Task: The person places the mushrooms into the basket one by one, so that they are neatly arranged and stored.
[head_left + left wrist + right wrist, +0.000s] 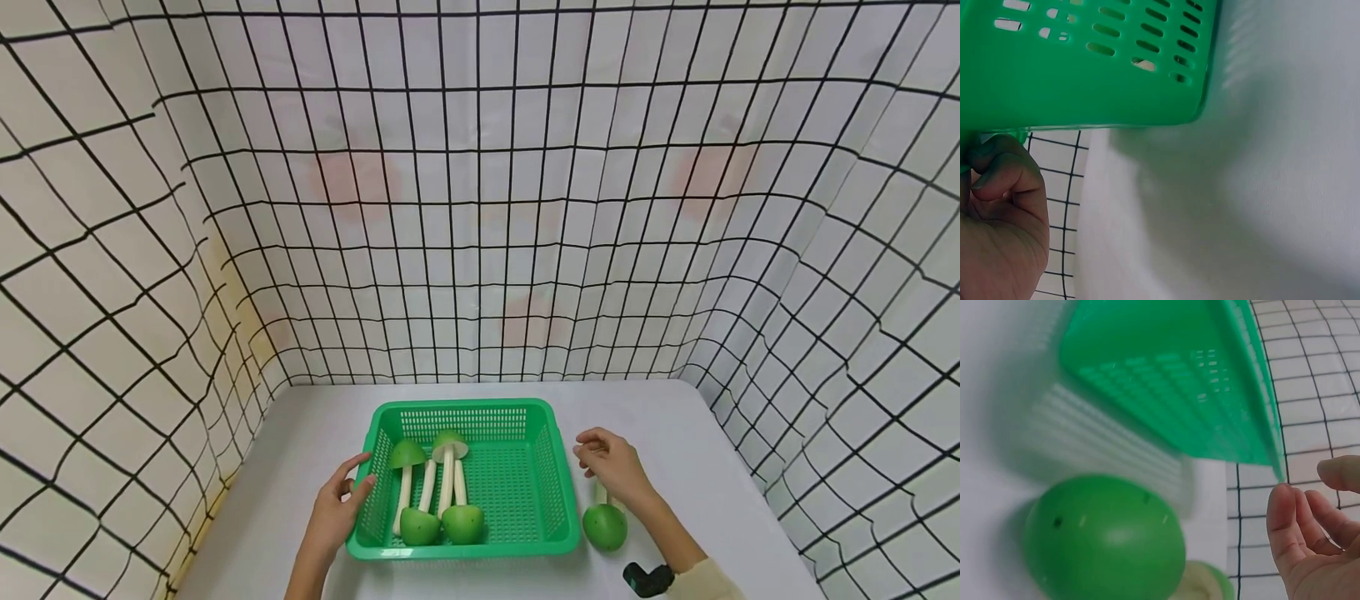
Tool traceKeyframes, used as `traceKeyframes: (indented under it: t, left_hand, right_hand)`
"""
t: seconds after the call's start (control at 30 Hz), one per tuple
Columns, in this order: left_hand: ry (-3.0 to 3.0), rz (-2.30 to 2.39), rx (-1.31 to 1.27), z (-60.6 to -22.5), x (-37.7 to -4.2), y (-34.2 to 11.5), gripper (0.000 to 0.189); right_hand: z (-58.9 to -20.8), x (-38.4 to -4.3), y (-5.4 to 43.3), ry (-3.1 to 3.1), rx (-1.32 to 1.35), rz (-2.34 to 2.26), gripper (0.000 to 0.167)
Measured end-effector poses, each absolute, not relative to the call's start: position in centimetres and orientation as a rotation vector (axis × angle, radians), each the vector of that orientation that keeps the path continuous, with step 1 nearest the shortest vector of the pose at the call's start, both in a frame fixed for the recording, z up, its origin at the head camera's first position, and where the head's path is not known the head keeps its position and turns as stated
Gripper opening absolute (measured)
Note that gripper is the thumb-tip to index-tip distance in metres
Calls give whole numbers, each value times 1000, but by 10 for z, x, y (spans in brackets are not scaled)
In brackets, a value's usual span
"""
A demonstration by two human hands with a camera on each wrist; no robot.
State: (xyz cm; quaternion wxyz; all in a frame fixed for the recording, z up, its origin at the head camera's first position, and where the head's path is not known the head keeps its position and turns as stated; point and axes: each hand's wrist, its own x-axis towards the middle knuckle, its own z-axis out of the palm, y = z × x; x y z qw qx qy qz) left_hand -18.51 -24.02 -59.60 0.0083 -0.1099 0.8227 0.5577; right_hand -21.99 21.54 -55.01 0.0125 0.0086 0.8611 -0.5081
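A green slotted plastic basket (465, 405) stands on the white tabletop, with several mushroom-shaped pieces (462, 524) with green caps and pale stems in its left half. My left hand (333, 510) holds the basket's left rim, its fingers (1013, 172) curled there in the left wrist view. By the right rim, my right hand (615, 471) has loosely bent fingers and holds nothing; whether a fingertip touches the rim, I cannot tell. Below that hand lies another green-capped mushroom-shaped piece (604, 527) outside the basket. Part of a further pale and green piece (1200, 584) shows behind it.
Black grid netting (480, 200) hangs over white walls at the back and both sides. The white tabletop (300, 433) runs out to the netting. A small black device (647, 579) sits at my right wrist, beside a cream sleeve (705, 582).
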Motion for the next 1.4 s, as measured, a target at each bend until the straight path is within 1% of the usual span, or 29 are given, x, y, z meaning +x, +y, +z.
traceKeyframes:
  t: [0.13, 0.37, 0.73, 0.83, 1.1, 1.4]
  left_hand:
    - [2575, 1737, -309, -595, -186, -242, 50]
    - [2581, 1741, -296, -599, -186, -244, 49]
    - [2577, 1727, -305, -597, -184, -244, 48]
    - [2591, 1714, -307, -597, -184, -244, 48]
    - [2595, 1731, -308, -598, -185, -243, 45]
    - [2587, 1745, -304, -600, -186, -243, 46]
  right_hand:
    - [-559, -219, 229, 2726, 79, -1541, 26]
    - [-573, -213, 248, 2793, 154, -1449, 29]
    - [-598, -205, 275, 2844, 245, -1343, 30]
    - [-603, -204, 281, 2852, 295, -1323, 28]
    - [-617, -204, 289, 2853, 351, -1257, 25]
    - [-634, -203, 290, 2782, 357, -1248, 32]
